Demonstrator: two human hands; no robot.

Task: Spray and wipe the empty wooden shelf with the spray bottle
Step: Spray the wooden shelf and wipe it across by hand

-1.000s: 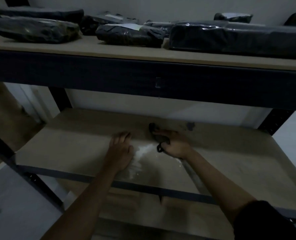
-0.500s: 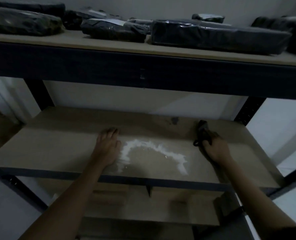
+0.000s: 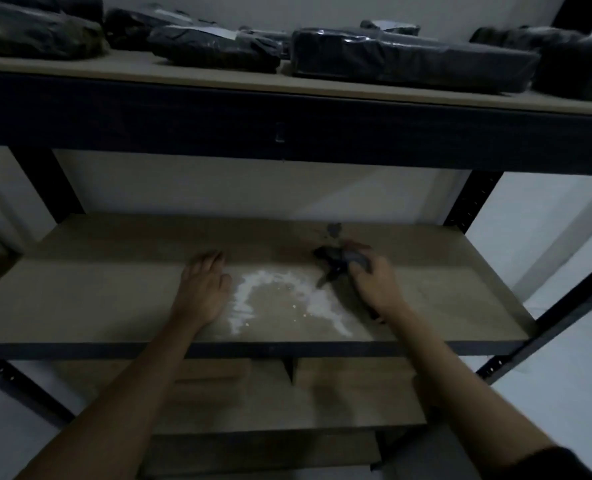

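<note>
Here, right hand around spray bottle.

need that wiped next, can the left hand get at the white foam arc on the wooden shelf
Probably yes: the left hand rests flat on the wooden shelf beside the white foam arc, nothing between them.

Shelf: matt, pale wood board, smooth, edged by a dark matt metal frame. Foam: white, frothy streak on the board, with a faintly wet patch inside its arc. Packages on the upper board: glossy dark plastic wrap, creased. Spray bottle: dark plastic head, finish unclear.
</note>
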